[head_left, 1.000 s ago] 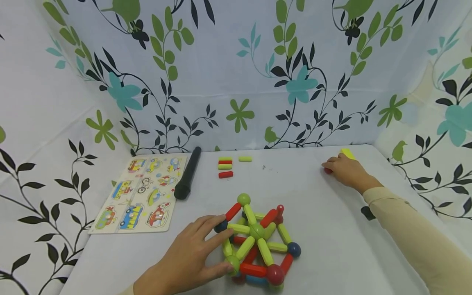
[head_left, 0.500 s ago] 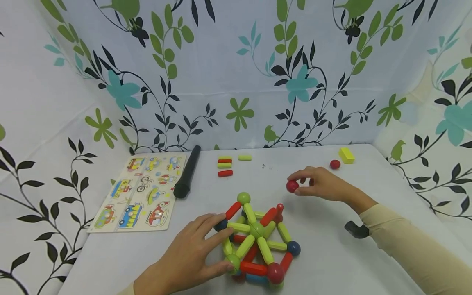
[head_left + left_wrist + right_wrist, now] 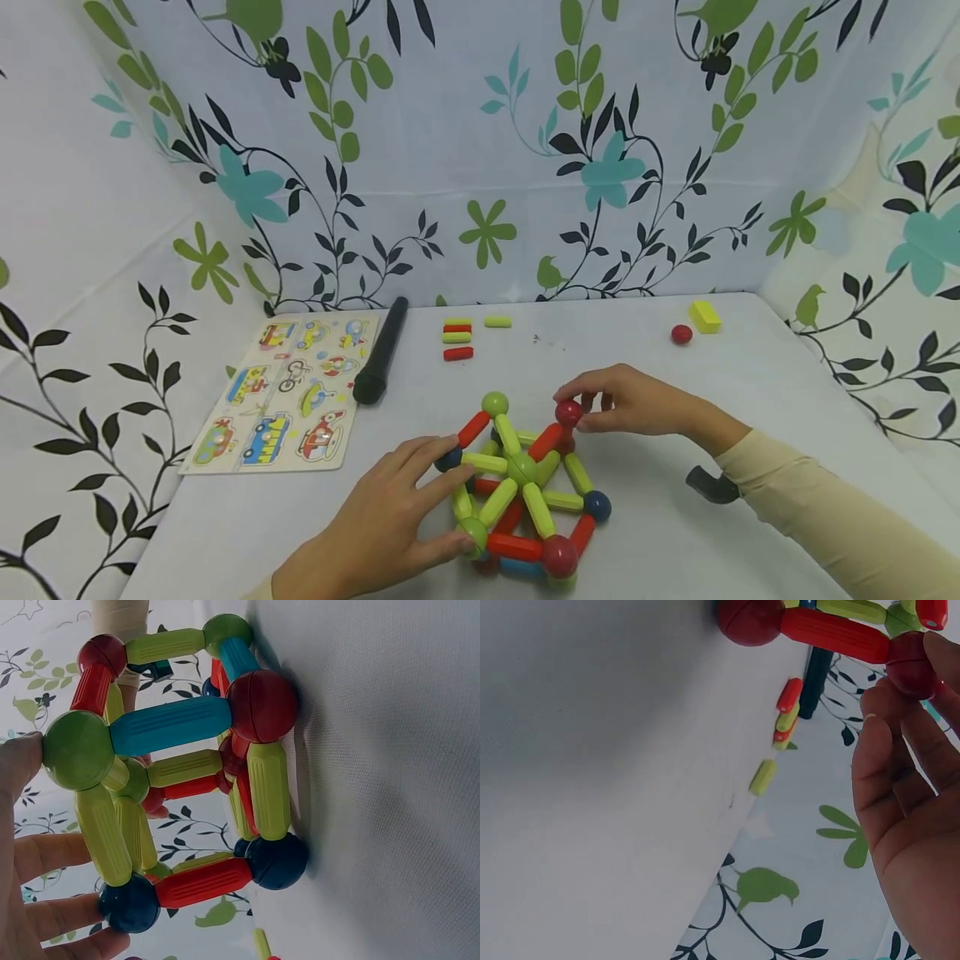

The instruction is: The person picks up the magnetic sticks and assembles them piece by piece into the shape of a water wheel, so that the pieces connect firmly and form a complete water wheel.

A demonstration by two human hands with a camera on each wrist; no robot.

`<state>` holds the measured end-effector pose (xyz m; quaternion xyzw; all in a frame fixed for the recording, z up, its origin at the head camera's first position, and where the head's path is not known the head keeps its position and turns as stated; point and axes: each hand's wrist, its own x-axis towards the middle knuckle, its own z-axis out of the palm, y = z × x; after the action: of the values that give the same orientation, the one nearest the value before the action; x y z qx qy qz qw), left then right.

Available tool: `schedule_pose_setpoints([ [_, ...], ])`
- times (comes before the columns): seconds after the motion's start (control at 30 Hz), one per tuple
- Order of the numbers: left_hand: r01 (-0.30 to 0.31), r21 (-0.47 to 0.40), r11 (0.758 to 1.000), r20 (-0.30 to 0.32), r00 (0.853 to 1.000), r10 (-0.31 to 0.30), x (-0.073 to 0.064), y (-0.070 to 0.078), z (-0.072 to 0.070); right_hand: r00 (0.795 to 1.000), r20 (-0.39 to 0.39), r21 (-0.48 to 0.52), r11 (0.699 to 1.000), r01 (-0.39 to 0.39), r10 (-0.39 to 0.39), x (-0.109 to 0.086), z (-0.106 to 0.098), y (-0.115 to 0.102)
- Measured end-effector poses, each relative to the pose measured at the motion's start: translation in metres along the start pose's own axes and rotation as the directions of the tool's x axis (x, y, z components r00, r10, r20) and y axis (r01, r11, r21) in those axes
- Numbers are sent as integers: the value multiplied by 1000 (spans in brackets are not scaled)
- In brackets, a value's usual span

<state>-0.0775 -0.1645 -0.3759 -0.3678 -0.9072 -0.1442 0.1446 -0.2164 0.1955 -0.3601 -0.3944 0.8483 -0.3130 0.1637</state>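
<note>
A magnetic stick-and-ball structure (image 3: 522,472) of lime, red and blue sticks with coloured balls stands on the white table. My left hand (image 3: 405,504) rests against its left side with fairly straight fingers. In the left wrist view the thumb touches a green ball (image 3: 79,750) and the fingertips touch a dark blue ball (image 3: 129,903). My right hand (image 3: 637,402) pinches a red ball (image 3: 568,412) at the structure's back right corner. In the right wrist view that ball sits at the upper end of a red stick (image 3: 836,635), whose other end meets another red ball.
Loose red and lime sticks (image 3: 458,337) lie at the back. A red ball (image 3: 681,334) and a yellow block (image 3: 705,317) sit at the back right. At left are a vehicle puzzle board (image 3: 288,392) and a black microphone (image 3: 382,354). Patterned cloth hangs behind.
My right hand has left the back right with a red ball and moved left to the structure, where the ball now meets the upright red stick. My left hand has stayed put.
</note>
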Motion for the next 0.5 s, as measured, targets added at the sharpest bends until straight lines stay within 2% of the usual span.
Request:
schedule_pose_setpoints([
  [0.3,4,0,1000,13,1000,-4,0,1,0,997,5,-87,993,77,-76,2,8,-10],
  [0.5,11,2,1000,24,1000,-11,0,1,0,988,-18,-233,961,147,-155,2,14,-18],
])
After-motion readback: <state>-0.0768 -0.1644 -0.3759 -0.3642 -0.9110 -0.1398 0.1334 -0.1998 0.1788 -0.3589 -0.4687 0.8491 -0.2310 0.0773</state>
